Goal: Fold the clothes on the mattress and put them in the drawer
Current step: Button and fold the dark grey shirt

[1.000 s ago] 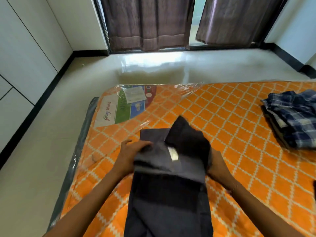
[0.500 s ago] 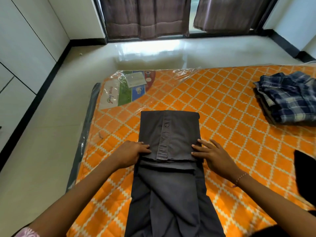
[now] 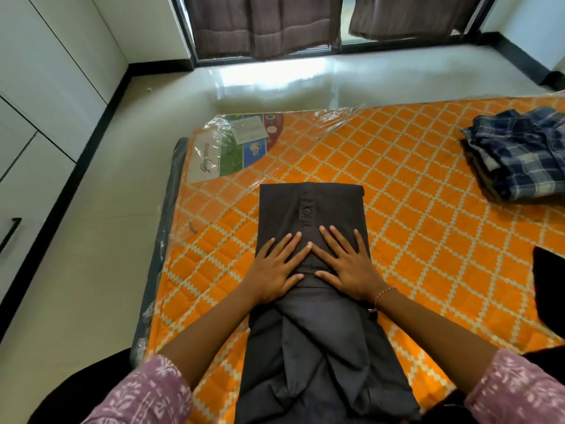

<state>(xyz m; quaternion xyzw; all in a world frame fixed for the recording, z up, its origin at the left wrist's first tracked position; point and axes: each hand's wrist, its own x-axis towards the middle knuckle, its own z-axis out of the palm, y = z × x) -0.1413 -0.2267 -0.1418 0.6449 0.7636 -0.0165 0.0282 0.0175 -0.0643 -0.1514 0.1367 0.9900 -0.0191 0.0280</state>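
White cabinets (image 3: 46, 96) line your left, curtains (image 3: 263, 22) hang ahead, and on the orange mattress (image 3: 412, 185) your left hand (image 3: 276, 267) and right hand (image 3: 348, 261) press flat, fingers straight, on the grey shirt (image 3: 312, 270), plaid clothes (image 3: 522, 160) far right.

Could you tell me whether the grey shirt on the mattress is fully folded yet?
Partly folded: the grey shirt's far end is doubled back, both hands pressing it flat; its near length lies unfolded.

Shirt (image 3: 312, 301) on mattress (image 3: 412, 185); folded pile (image 3: 519, 160) far right
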